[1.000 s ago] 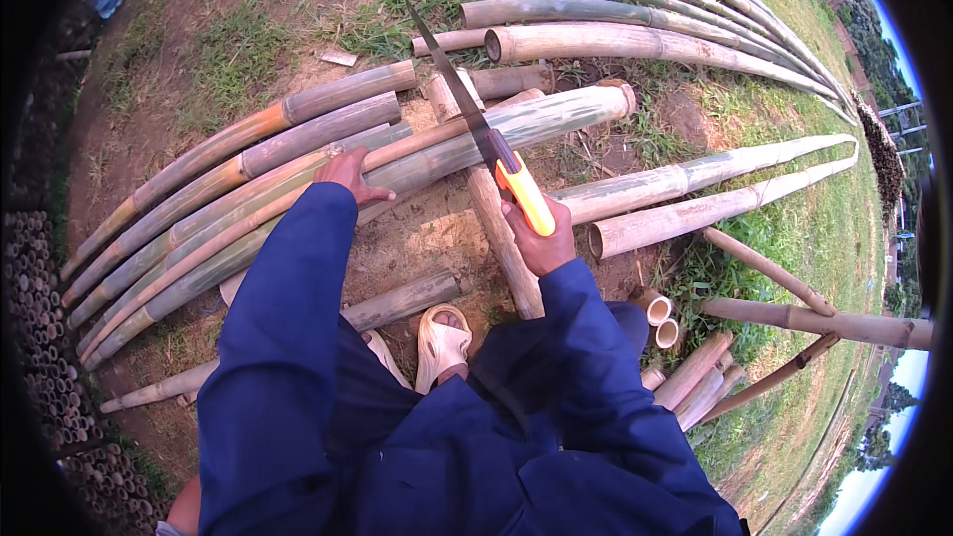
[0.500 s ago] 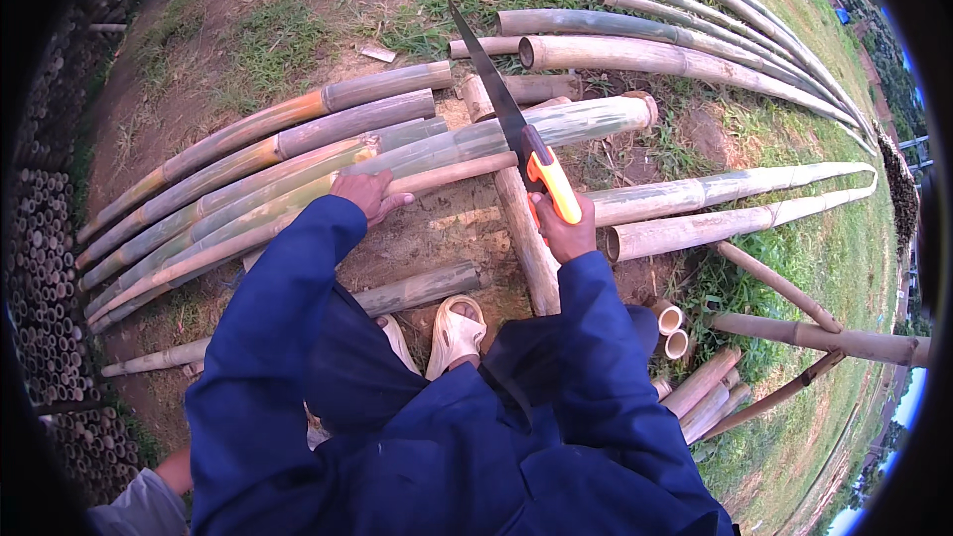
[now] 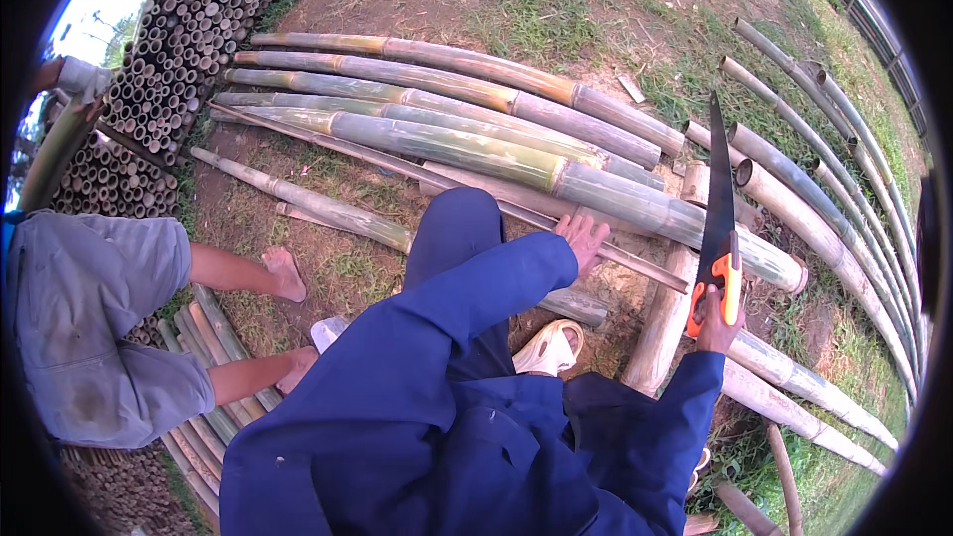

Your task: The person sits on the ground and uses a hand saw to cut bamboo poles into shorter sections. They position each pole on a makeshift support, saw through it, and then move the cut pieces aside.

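My left hand (image 3: 583, 241) is closed over a slim bamboo pole (image 3: 635, 262) near its right end. The pole slants from the far left across the front of thicker bamboo. In my right hand (image 3: 716, 323) is a hand saw (image 3: 717, 194) with an orange and black handle, its dark blade pointing away from me. The blade stands just right of the slim pole's cut end and passes over a thick green bamboo pole (image 3: 606, 182). Beneath the poles lies a short bamboo log (image 3: 659, 328), crosswise.
Long bamboo poles (image 3: 824, 223) lie at the right, with more (image 3: 784, 362) beside my right arm. A barefoot person in grey shorts (image 3: 109, 328) is at the left, holding a thick bamboo pole (image 3: 60, 154). Behind them rises a stack of cut bamboo (image 3: 184, 45).
The view has swung left, bringing the other person into sight. My left hand stays on the slim pole, and the saw remains in my right hand.
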